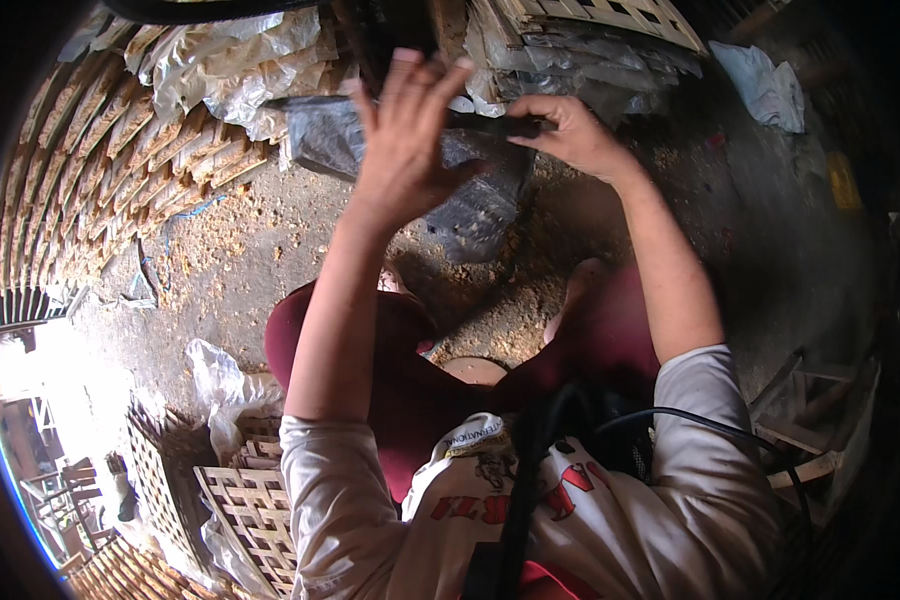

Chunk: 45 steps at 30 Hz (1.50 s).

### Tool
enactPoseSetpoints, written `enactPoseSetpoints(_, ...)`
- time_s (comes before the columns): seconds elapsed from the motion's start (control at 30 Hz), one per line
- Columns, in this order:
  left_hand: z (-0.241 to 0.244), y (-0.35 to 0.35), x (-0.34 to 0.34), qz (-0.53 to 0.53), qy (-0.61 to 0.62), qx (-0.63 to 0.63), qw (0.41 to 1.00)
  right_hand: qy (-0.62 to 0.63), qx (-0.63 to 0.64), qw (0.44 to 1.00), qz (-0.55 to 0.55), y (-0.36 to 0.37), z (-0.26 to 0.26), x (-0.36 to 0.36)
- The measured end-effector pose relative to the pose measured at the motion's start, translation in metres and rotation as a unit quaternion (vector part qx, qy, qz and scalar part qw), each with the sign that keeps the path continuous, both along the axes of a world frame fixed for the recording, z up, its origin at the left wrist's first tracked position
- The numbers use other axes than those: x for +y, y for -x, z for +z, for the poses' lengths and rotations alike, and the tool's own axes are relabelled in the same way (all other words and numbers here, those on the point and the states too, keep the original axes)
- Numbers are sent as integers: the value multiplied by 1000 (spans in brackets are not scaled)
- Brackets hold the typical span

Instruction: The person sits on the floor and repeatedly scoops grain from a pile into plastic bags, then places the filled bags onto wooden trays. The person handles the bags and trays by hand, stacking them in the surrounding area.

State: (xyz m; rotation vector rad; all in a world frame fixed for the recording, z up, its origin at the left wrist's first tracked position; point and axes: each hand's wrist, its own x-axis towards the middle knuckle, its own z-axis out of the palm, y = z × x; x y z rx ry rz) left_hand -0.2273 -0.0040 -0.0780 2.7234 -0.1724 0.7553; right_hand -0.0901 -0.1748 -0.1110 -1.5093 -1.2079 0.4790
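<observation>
A dark plastic sheet hangs in front of me, above a floor strewn with crumbs. Over its left part is my left hand, raised with its fingers apart and blurred; nothing shows in its grasp. At the sheet's upper right edge, my right hand pinches dark material between thumb and fingers. Whether that dark edge is a separate strip cannot be told. Small pale crumbs cling to the sheet's lower part.
Stacked wooden lattice trays stand at the left, with clear plastic over some. More plastic-layered trays lie at the top. A pale blue bag is at the upper right. Lattice panels lean at the lower left.
</observation>
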Motion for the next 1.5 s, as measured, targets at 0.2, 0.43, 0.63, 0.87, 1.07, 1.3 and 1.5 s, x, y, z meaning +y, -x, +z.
enactPoseSetpoints(0.2,-18,-22,0,22,52,-51,997,-80,55,993,-62,27,-9,17)
enactPoseSetpoints(0.43,14,-8,36,166,193,-161,954,317,66,944,-69,26,-26,14)
enactPoseSetpoints(0.63,20,13,76,158,310,-223,910,506,-123,853,17,10,-36,-10)
enactPoseSetpoints(0.87,20,4,64,41,412,-277,867,125,48,991,-28,23,-30,0)
enactPoseSetpoints(1.07,39,11,52,-11,507,-295,810,193,-24,975,-102,29,-84,41)
enactPoseSetpoints(1.3,42,20,71,45,504,-351,788,119,143,982,-31,64,-86,52)
enactPoseSetpoints(1.5,36,46,123,125,428,-401,800,449,-109,884,77,32,-117,27)
